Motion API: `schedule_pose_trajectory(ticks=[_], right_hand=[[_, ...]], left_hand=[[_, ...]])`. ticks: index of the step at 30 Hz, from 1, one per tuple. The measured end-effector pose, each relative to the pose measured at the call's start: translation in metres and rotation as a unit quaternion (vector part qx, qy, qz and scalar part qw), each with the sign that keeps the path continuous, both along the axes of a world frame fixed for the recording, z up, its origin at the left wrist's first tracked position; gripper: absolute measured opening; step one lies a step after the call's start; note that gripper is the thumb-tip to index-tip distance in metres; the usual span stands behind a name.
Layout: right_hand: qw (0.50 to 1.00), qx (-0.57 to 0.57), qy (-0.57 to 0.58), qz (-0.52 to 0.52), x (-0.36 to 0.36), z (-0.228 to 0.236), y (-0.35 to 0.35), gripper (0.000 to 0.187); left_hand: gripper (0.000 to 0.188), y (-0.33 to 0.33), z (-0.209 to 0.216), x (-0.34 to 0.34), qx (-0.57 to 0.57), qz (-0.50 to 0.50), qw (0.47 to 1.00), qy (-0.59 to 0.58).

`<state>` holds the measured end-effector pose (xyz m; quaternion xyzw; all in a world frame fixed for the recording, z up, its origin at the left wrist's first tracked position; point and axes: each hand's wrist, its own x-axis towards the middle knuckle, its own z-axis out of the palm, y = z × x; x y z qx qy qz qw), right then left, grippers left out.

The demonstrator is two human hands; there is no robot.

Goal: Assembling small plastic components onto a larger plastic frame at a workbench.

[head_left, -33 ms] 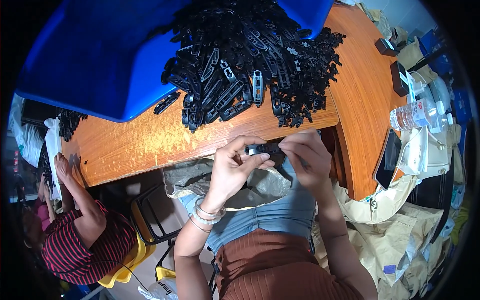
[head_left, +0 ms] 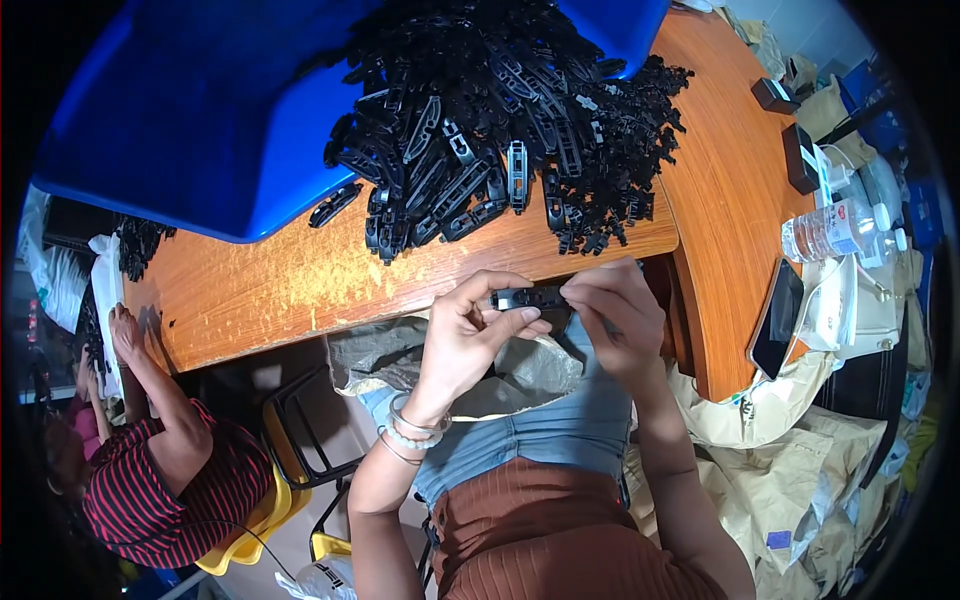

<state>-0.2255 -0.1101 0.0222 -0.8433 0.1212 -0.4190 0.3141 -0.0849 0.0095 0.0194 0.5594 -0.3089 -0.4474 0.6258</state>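
Black plastic clip [head_left: 528,297] | left hand [head_left: 470,335] fingers clamped on its left end | right hand [head_left: 615,310] pinching its right end

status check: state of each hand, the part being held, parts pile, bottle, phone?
left hand: gripping black plastic part
right hand: pinching the same part
black plastic part: held level over the lap
pile of black parts: heaped, spilling off blue sheet
water bottle: lying down, capped
phone: screen dark

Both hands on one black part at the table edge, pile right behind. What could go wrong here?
1. The black part, pinched between the left hand and right hand, sits past the table edge; a slip likely drops it into the lap.
2. The pile of black parts reaches that edge; a nudge could spill some.
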Motion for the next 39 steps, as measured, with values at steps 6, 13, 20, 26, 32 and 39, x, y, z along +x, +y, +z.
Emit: schedule_pose_trajectory(ticks=[6,13,20,26,32,39], right_hand=[[0.997,0.069,-0.031,0.001,0.002,-0.006,0.012,0.022],[0.999,-0.043,0.028,0.008,0.002,-0.003,0.016,0.025],[0.905,0.399,0.066,0.131,-0.003,-0.019,0.025,0.025],[0.923,0.275,0.179,0.202,-0.002,-0.023,0.027,0.024],[0.989,0.032,0.092,-0.108,-0.001,-0.033,-0.019,0.015],[0.967,-0.067,0.139,-0.200,0.000,-0.035,-0.029,0.023]], left_hand=[[0.023,0.002,0.006,-0.003,0.006,-0.015,0.999,0.041],[0.021,0.005,0.008,-0.005,0.020,0.018,1.000,0.014],[0.012,0.020,0.011,0.001,0.065,-0.033,0.996,-0.051],[0.016,0.020,0.001,0.043,0.054,-0.063,0.953,-0.290],[0.024,-0.027,-0.006,0.058,0.018,0.080,0.817,-0.570],[0.019,-0.034,-0.013,0.055,0.070,0.074,0.798,-0.594]])
